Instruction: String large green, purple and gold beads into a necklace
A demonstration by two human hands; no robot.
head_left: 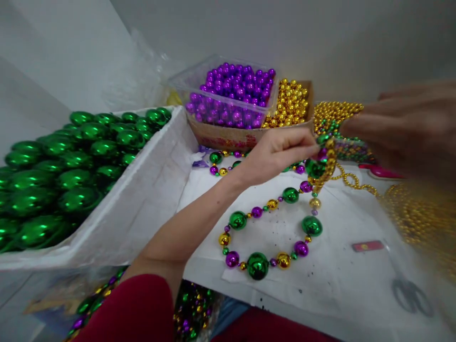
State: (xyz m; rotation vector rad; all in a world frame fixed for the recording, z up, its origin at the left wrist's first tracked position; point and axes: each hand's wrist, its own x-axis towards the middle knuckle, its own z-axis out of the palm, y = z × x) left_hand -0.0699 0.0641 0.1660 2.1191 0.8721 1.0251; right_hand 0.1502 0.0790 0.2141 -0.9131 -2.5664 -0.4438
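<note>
My left hand (pixel 287 147) reaches across the white work surface. Its thumb and fingers are pinched on a bead necklace (pixel 257 265) strung with green, purple and gold shiny beads. The necklace's loop lies on the white cover, and its upper end bunches at my fingertips. A short length of gold beads (pixel 329 164) hangs at that same spot. My right hand (pixel 418 130) is up at the right, smeared by motion. Its fingers are too blurred to show whether anything is in them.
At left stands a white foam box (pixel 149 190) of large green oval beads (pixel 46 190). Behind are a clear tub (pixel 178 85) of purple beads (pixel 235 90) and a carton of gold beads (pixel 290 102). Scissors (pixel 411 297), a flat red item (pixel 368 246) and gold bead strands (pixel 423 213) lie right.
</note>
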